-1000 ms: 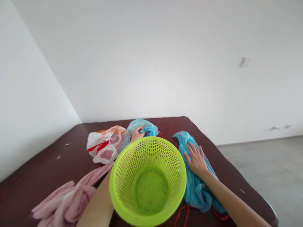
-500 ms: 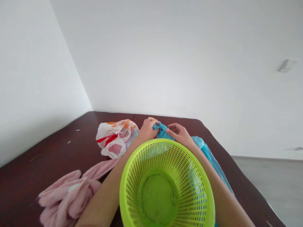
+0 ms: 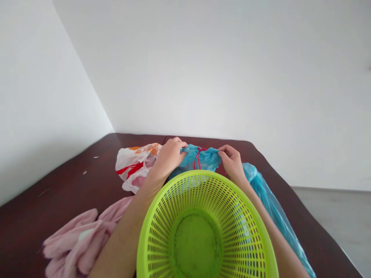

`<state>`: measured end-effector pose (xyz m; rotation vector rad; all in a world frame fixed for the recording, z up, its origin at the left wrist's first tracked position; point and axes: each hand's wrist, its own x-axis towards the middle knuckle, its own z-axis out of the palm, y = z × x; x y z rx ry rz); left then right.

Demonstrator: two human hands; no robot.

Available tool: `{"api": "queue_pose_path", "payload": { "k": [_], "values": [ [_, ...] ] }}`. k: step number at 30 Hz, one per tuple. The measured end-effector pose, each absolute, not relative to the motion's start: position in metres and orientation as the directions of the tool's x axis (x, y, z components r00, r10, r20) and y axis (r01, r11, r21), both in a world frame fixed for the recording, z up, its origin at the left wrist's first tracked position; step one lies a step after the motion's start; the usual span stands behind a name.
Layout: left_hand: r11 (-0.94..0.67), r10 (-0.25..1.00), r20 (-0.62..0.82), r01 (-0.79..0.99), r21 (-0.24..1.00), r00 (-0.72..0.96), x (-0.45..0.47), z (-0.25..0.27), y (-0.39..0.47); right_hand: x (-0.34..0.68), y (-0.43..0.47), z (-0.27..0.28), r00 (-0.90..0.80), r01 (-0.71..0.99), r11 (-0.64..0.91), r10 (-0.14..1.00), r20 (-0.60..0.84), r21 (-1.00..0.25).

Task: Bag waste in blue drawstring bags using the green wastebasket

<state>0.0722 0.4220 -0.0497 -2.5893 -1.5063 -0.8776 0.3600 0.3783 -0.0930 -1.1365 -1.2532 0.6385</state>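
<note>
A thin blue plastic bag (image 3: 189,156) with a red drawstring (image 3: 198,155) is stretched between my two hands beyond the basket. My left hand (image 3: 171,152) pinches its left side, and my right hand (image 3: 231,157) pinches the right side. The bag's lower part is hidden behind a bright green plastic basket (image 3: 203,175), which stands between my forearms with nothing inside it. Beside my left wrist lies a crumpled white plastic bag (image 3: 131,166) with red and orange marks.
A pink cloth (image 3: 84,239) is heaped on the dark reddish table (image 3: 66,193) at the left. More blue plastic (image 3: 269,200) runs along the right side by my right forearm. White walls (image 3: 203,69) rise behind and to the left; small scraps lie at the left.
My hands have moved apart, spreading the bunched blue bag so its red drawstring shows. The view has shifted slightly, and the basket appears a little larger.
</note>
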Motion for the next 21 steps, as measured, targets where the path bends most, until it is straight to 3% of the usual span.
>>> {"api": "queue_pose_path", "payload": {
  "k": [4, 9, 12, 15, 18, 21],
  "values": [
    [-0.473, 0.811, 0.512, 0.832, 0.291, 0.282, 0.067, -0.04, 0.418, 0.366, 0.373, -0.088, 0.319, 0.216, 0.359, 0.853, 0.413, -0.908],
    [-0.457, 0.804, 0.549, 0.828, 0.325, 0.228, 0.064, -0.034, 0.412, 0.362, 0.366, -0.084, 0.28, 0.394, 0.485, 0.746, 0.604, -0.781],
    [-0.628, 0.731, 0.569, 0.697, 0.345, 0.377, 0.065, -0.033, 0.41, 0.357, 0.361, -0.078, 0.247, 0.44, 0.528, 0.707, 0.663, -0.726],
    [-0.76, 0.65, 0.486, 0.477, 0.441, 0.584, 0.07, -0.037, 0.411, 0.353, 0.358, -0.074, 0.26, 0.483, 0.531, 0.673, 0.693, -0.697],
    [-0.724, 0.668, 0.37, 0.446, 0.527, 0.646, 0.078, -0.044, 0.417, 0.354, 0.354, -0.072, 0.285, 0.551, 0.502, 0.637, 0.716, -0.666],
    [-0.696, 0.708, 0.384, 0.493, 0.522, 0.592, 0.083, -0.048, 0.421, 0.358, 0.349, -0.068, 0.267, 0.573, 0.463, 0.675, 0.688, -0.677]
  ]
}}
